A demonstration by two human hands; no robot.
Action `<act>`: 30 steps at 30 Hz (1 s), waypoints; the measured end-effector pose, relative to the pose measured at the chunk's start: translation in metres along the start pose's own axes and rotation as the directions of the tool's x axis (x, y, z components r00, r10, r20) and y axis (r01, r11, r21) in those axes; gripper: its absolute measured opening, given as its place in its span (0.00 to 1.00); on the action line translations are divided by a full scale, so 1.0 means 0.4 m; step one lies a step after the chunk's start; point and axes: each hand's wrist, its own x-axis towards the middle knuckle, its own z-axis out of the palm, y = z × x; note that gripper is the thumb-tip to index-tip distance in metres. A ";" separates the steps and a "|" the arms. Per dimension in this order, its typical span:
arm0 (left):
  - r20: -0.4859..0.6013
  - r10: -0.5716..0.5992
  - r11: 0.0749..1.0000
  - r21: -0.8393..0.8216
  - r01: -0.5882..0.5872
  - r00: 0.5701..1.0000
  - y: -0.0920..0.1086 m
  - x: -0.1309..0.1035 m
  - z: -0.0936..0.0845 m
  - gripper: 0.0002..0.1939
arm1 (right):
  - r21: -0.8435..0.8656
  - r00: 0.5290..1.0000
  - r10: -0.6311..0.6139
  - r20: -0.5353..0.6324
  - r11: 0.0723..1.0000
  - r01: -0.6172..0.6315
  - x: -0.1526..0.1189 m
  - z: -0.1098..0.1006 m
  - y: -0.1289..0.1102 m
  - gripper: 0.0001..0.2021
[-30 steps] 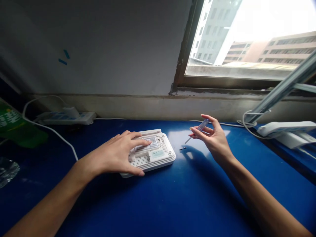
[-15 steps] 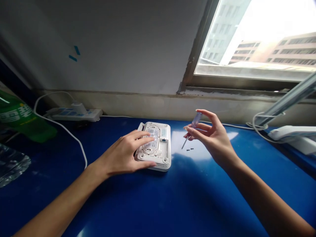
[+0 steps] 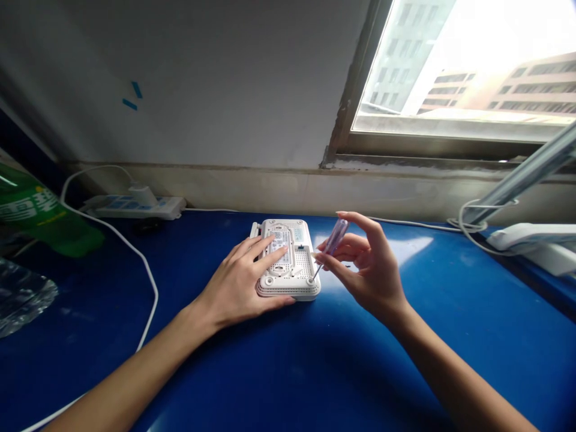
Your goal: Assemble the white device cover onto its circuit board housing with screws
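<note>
A white router (image 3: pixel 308 288) lies on the blue table with its vented, labelled underside up. My left hand (image 3: pixel 240 279) holds it from the left, fingers spread over the label and thumb along the near edge. In my right hand (image 3: pixel 371 270) is a small screwdriver (image 3: pixel 336 236) with a clear purplish handle, gripped between thumb and fingers. The screwdriver leans, and its tip meets the round recess at the router's near right corner. The small dark screws seen earlier to the right are now mostly hidden behind my right hand.
A white power strip (image 3: pixel 168 207) with a plug and white cable (image 3: pixel 146 270) is at the back left. A green bottle (image 3: pixel 49 219) and clear plastic (image 3: pixel 24 297) stand at the left edge. On the right is a metal lamp arm (image 3: pixel 517 174) over a white base (image 3: pixel 531 237).
My right hand has moved left and brought the screwdriver's tip onto the router's near right corner. The router and my left hand have shifted slightly to the right in view.
</note>
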 end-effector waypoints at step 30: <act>-0.010 -0.020 0.999 -0.042 0.020 1.000 0.002 -0.001 0.017 0.49 | -0.473 0.955 -0.064 0.290 0.858 0.202 -0.002 0.009 -0.077 0.04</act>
